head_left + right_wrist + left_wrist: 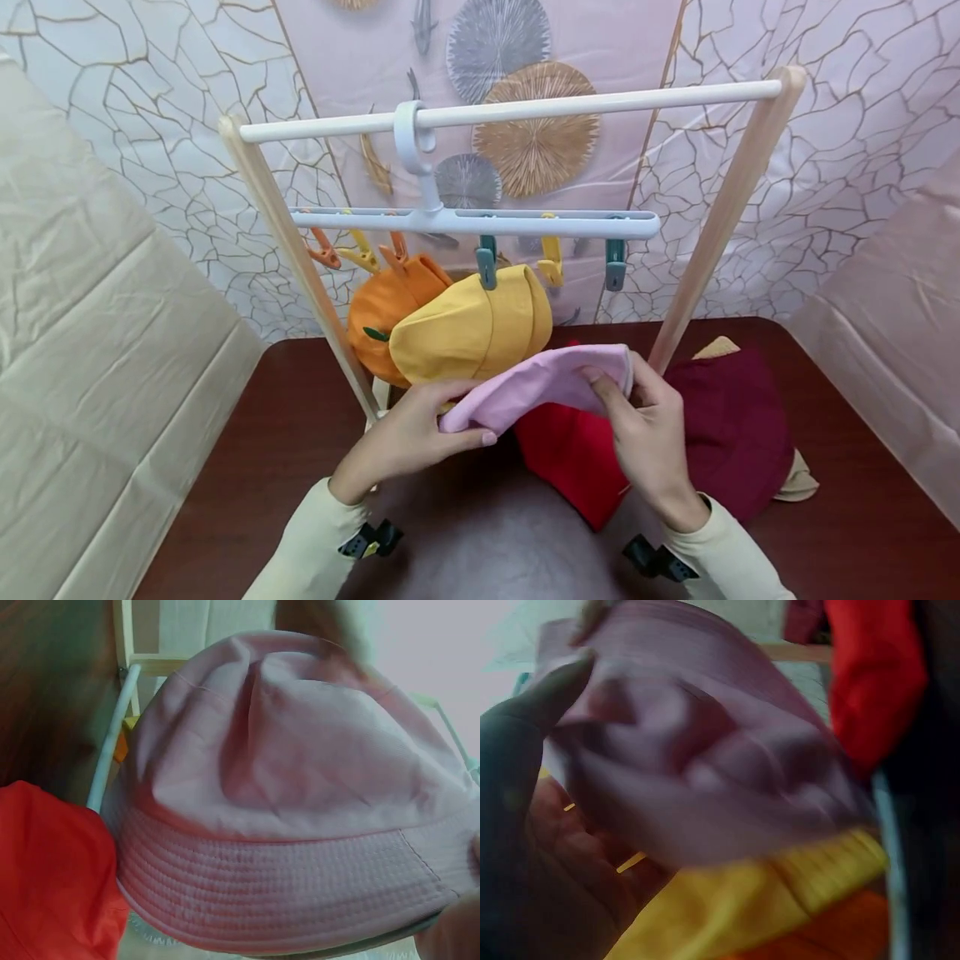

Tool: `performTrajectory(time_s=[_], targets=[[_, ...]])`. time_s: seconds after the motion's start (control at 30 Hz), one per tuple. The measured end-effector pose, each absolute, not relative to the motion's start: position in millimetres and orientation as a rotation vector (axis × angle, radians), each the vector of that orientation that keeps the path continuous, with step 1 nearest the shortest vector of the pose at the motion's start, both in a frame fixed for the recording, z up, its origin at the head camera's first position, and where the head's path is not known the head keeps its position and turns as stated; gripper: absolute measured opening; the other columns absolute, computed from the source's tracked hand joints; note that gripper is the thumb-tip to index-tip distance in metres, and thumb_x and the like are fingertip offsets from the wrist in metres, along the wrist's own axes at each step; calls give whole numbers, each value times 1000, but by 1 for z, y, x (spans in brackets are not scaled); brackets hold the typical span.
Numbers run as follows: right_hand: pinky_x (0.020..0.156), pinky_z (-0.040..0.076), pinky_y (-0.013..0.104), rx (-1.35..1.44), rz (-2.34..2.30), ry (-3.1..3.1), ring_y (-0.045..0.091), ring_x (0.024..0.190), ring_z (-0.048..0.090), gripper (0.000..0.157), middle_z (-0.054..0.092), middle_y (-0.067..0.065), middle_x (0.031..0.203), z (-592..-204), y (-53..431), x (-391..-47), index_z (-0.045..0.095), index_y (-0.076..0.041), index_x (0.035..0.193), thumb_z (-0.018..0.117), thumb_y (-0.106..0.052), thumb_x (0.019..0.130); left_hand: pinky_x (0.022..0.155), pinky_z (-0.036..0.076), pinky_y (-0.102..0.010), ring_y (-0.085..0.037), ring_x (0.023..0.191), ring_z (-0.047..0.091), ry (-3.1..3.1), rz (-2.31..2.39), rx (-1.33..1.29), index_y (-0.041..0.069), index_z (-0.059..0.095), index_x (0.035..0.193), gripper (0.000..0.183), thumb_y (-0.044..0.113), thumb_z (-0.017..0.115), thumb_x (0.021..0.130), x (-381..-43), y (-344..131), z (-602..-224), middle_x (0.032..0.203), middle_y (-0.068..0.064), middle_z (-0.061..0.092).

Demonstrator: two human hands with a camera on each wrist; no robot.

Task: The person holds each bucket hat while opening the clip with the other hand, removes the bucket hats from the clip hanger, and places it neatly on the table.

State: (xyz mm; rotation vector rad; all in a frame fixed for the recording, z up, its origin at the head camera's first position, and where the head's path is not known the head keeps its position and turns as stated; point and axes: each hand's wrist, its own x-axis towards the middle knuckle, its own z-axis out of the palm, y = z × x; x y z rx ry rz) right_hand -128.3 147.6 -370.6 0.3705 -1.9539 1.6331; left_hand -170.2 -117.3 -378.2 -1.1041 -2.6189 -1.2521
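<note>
A pink bucket hat (536, 379) is stretched between both hands in front of the rack. The left hand (412, 429) holds its crown end, thumb below and fingers behind the cloth. The right hand (651, 437) pinches the brim between thumb and fingers. In the right wrist view the hat's stitched brim (270, 885) and creased crown (300, 757) show clearly. Just beyond it, a yellow hat (465, 329) hangs from a teal clip (487, 265), overlapping an orange hat (382, 304) with a green leaf, which hangs below an orange clip (395, 250).
A light blue hanger (465, 221) hooks over the white bar (600, 103) of a wooden rack (723, 208). Yellow (551, 262) and teal (616, 265) clips hang at its right. On the table (232, 475) lie red cloth (573, 458), a maroon hat (731, 433) and beige cloth (798, 482).
</note>
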Motion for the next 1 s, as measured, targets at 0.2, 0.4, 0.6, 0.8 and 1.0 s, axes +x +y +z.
performTrajectory(time_s=[0.2,0.4,0.6,0.8,1.0], targets=[[65,56,22,325,1656,-1875,14,77,68,14,72,7,89,-358,156,-123,70,2,106,67,3,91,88,51,-29,-6,97,61,-2577,-1192,-1134,21,64,122,45,20,83,82,-175,-123,-404,111,12,66],[69,57,25,527,2075,-1349,20,84,67,19,68,19,98,-345,160,-121,57,20,111,54,18,92,90,52,-29,-7,102,63,-2506,-1284,-1084,21,64,125,47,23,83,83,-183,-119,-431,114,11,67],[79,57,32,555,2382,-1070,27,95,67,22,63,24,108,-346,172,-115,51,17,117,43,18,97,92,53,-30,-11,108,64,-2328,-1335,-1229,10,68,122,33,8,70,90,-190,-117,-454,115,-1,71],[80,57,30,597,2417,-1242,24,100,67,40,66,19,112,-367,219,-116,48,12,125,42,29,89,70,50,-24,-5,78,55,-2405,-1683,-1182,16,72,97,12,6,66,94,-180,-122,-447,85,5,66],[62,57,28,452,1974,-2215,16,78,70,33,72,3,103,-388,264,-118,61,3,120,66,11,88,69,45,-24,-7,78,50,-2520,-1756,-1142,15,71,99,10,13,61,99,-171,-125,-440,82,7,56]])
